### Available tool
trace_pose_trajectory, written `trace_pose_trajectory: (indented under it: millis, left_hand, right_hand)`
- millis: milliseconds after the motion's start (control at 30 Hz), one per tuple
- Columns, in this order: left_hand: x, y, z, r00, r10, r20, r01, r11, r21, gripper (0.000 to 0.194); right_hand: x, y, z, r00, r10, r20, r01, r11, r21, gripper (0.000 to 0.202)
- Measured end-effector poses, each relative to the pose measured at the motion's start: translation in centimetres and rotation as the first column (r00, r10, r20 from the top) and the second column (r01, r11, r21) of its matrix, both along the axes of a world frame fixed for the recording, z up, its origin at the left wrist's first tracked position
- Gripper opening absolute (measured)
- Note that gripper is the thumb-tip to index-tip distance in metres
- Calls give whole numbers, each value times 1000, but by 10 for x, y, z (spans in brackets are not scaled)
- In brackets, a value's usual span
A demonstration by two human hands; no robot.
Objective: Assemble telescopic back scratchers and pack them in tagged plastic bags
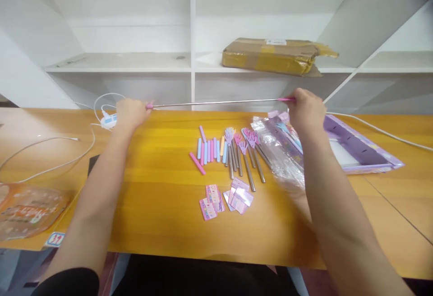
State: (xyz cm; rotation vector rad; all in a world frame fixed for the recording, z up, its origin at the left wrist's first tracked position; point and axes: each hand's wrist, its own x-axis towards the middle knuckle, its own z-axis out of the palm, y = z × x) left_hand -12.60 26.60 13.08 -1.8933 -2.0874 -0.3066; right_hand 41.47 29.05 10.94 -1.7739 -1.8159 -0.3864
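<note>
A thin metal rod (216, 102) with pink ends stretches level between my hands, above the back of the table. My left hand (132, 112) is closed round its pink left end. Its pink right end is gripped by my right hand (307, 108). Below the rod lie several pastel tubes (212, 150), and to their right several hand-shaped scratchers (251, 142) with metal handles. Two small piles of printed cards, one at left (212, 200) and one at right (241, 199), lie nearer the front. Clear plastic bags (277, 154) lie beside the scratchers.
A purple box (365, 169) stands open at the right. A taped cardboard box (270, 57) rests on the white shelf (135, 63) behind. White cables (50, 139), a power strip (110, 119) and an orange bag (30, 210) are at the left.
</note>
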Motion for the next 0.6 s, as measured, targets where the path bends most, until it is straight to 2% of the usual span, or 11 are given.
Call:
trace_pose_trajectory:
  millis: [100, 200, 333, 400, 467, 533, 600]
  left_hand:
    - [-16, 1, 15, 997, 72, 19, -73, 995, 63, 68]
    - [-27, -1, 10, 994, 98, 39, -100, 994, 46, 71]
    - [-29, 0, -4, 998, 67, 16, -68, 996, 60, 65]
    - [-28, 1, -5, 998, 57, 15, -58, 992, 108, 61]
    - [-27, 0, 0, 997, 67, 50, -72, 990, 118, 55]
    - [-28, -4, 9, 995, 28, 99, -34, 997, 67, 50]
    - [-32, -9, 19, 984, -70, 163, 71, 997, 1, 51]
  right_hand:
    - [18, 7, 19, 961, -152, -232, 155, 988, -5, 18]
    - [25, 7, 19, 900, -184, -396, 164, 983, -84, 21]
    - [23, 4, 11, 869, -190, -457, 99, 971, -216, 12]
    - [24, 2, 8, 862, -181, -474, 38, 955, -295, 4]
    - [30, -2, 7, 852, -150, -501, -66, 920, -387, 8]
    - [38, -6, 6, 842, -88, -532, -174, 889, -423, 17]
    - [47, -12, 7, 826, 19, -563, -241, 915, -324, 23]
